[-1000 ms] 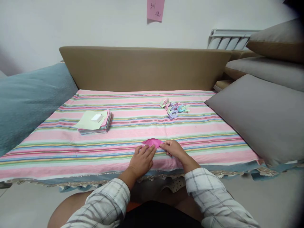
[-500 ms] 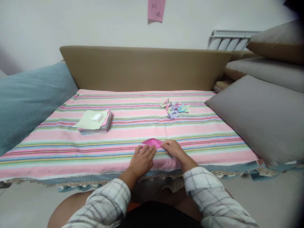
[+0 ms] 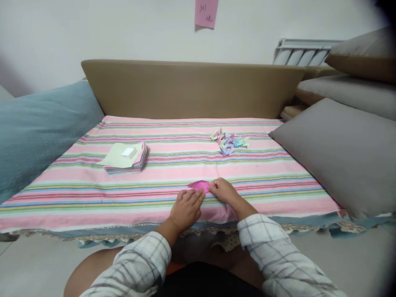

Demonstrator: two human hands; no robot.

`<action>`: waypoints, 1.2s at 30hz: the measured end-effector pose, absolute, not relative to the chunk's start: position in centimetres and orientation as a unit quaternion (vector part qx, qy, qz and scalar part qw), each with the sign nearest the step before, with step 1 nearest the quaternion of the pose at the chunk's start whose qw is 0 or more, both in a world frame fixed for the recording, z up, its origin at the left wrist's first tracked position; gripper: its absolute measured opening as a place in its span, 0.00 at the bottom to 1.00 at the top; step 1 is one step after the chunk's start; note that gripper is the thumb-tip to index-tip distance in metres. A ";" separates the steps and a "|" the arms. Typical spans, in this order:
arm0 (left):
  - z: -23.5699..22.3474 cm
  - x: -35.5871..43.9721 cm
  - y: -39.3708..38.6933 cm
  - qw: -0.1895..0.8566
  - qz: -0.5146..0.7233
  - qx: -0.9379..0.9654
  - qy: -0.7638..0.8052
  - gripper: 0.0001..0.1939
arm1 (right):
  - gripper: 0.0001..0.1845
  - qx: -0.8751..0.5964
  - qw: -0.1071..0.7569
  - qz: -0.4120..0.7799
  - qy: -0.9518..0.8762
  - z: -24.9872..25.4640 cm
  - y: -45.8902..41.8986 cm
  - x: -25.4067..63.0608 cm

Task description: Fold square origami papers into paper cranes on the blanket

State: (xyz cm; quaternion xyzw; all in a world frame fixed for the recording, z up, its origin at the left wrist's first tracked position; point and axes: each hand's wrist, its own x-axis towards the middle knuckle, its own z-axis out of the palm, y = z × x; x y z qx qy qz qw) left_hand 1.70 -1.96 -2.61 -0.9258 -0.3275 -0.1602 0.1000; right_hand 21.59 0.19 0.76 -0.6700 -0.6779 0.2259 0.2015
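A small folded piece of bright pink paper lies on the striped pink sheet near its front edge. My left hand lies flat with its fingers stretched out, the fingertips pressing on the paper's near left side. My right hand is curled, its fingertips pinching the paper's right end. Both sleeves are checked white.
A stack of coloured paper squares with a small white object on top lies at the left. A heap of small folded paper pieces sits further back right. Grey cushions rise at the right, a blue cushion at the left.
My right hand has slid slightly left along the pink paper. The view has shifted a little; the left hand stays pressed in place.
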 end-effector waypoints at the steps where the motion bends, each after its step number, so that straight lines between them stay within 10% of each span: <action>1: -2.6 1.7 -2.0 0.100 -0.160 -0.925 -0.328 0.27 | 0.13 -0.671 0.196 0.229 -0.678 0.7 0.2 21.6; 36: -2.3 1.7 -2.2 0.101 -0.100 -0.925 -0.352 0.27 | 0.12 -0.691 0.137 0.230 -0.672 0.2 0.7 21.2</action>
